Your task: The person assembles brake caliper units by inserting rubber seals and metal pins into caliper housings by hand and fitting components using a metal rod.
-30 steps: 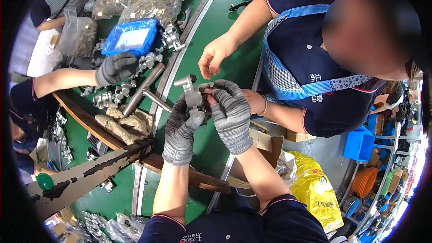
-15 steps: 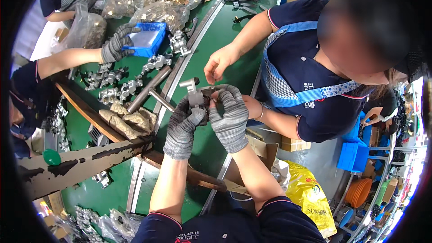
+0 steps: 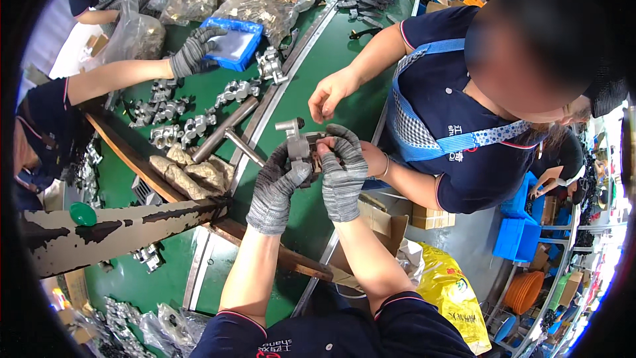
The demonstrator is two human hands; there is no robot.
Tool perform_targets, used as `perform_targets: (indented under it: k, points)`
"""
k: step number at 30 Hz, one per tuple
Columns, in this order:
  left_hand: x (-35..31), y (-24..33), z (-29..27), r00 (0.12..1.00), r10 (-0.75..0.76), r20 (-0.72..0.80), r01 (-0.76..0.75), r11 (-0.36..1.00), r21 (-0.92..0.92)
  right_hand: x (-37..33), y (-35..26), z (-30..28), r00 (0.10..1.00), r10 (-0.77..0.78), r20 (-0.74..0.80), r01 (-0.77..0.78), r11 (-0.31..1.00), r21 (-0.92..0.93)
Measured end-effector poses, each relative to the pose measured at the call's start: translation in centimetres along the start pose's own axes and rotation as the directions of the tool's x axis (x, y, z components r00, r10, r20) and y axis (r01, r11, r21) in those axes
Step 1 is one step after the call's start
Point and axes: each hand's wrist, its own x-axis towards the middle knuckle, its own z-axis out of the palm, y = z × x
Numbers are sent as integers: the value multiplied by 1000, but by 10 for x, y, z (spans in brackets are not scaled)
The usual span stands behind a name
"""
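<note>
A grey metal casting [image 3: 299,148] with a short round stub on its upper left is held up over the green belt. My left hand [image 3: 273,192], in a grey knit glove, is closed around its left side. My right hand [image 3: 342,176], gloved with bare fingertips showing, is closed at the casting's right side, thumb and finger pressed against it. Whether a smaller piece sits between those fingertips is hidden. Close beyond my hands is a co-worker's bare hand [image 3: 333,95], fingers bent. A hammer [image 3: 228,129] with a thick metal head lies left of my hands.
Another person's gloved hand [image 3: 192,53] touches a blue tray [image 3: 229,63] at far left. Several metal castings [image 3: 235,93] lie on the belt. A chipped metal beam [image 3: 126,235] and wooden strip [image 3: 129,159] stand near left. A yellow bag [image 3: 450,292] is at right.
My hands and the casting have shifted slightly right in view. My right fingers have closed in on the casting's side. The co-worker's bare hand has drawn a little away.
</note>
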Motion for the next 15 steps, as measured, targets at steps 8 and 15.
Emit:
perform_targets:
  k: [8, 15]
  points:
    - [2, -4, -1, 999, 7, -33, -7, 1000, -13, -7, -4, 9, 986, 168, -24, -168, 986, 2]
    - [6, 2, -2, 1000, 18, 22, -17, 997, -79, -17, -4, 0, 990, 122, 68, -133, 974, 181]
